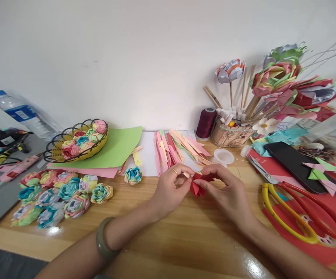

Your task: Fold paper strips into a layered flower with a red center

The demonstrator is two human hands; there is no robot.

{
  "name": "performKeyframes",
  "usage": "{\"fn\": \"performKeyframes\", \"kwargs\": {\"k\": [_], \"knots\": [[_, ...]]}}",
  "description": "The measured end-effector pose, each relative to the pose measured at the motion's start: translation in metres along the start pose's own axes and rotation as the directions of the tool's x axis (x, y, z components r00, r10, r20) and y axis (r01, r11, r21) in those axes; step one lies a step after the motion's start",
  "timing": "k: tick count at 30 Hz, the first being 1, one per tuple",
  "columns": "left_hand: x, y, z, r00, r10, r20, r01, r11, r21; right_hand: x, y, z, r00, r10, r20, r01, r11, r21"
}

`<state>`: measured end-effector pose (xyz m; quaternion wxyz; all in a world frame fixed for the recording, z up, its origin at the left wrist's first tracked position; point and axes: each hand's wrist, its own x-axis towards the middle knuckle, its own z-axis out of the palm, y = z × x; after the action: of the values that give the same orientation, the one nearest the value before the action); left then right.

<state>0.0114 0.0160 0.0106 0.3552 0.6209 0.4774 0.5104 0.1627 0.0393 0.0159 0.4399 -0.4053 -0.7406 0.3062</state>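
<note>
Over the middle of the wooden table, my left hand (172, 190) and my right hand (227, 192) meet at a small red folded paper piece (196, 188). The fingertips of both hands pinch it from either side, and part of it is hidden behind them. Just behind the hands lie folded paper strips (168, 153) in pink, red, yellow and peach on a white sheet (149, 149). To the left of my left hand sits one blue-and-yellow paper rose (133, 175). A white plastic ring-shaped spool (224, 157) lies behind my right hand.
Several paper roses (69, 188) cluster at left, below a yellow basket (98, 148) of more roses. A bottle (22, 112) leans behind. At right are scissors (290, 217), a black phone (295, 166), a thread cone (206, 124) and a pot (228, 135) holding paper flowers.
</note>
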Motion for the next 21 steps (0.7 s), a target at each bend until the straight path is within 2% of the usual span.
{"fn": "performKeyframes", "kwargs": {"k": [6,11,15,21], "knots": [[0.002,-0.0015,-0.0006,0.997,0.073,0.006,-0.073,0.997,0.025,-0.0012,0.0036,0.0018,0.999,0.05,-0.009,-0.05,0.999,0.002],[0.0032,-0.0046,-0.0007,0.997,0.074,0.002,-0.074,0.995,0.063,-0.0026,0.0055,0.0016,0.996,0.08,-0.024,-0.081,0.996,-0.04],[0.0033,-0.006,-0.0007,0.994,0.106,0.006,-0.107,0.993,0.058,-0.0018,0.0066,0.0005,0.998,0.057,-0.032,-0.059,0.994,-0.087],[0.0032,-0.0052,-0.0009,0.998,0.054,0.024,-0.055,0.997,0.055,-0.0032,0.009,0.0007,1.0,0.012,-0.019,-0.014,0.991,-0.133]]}}
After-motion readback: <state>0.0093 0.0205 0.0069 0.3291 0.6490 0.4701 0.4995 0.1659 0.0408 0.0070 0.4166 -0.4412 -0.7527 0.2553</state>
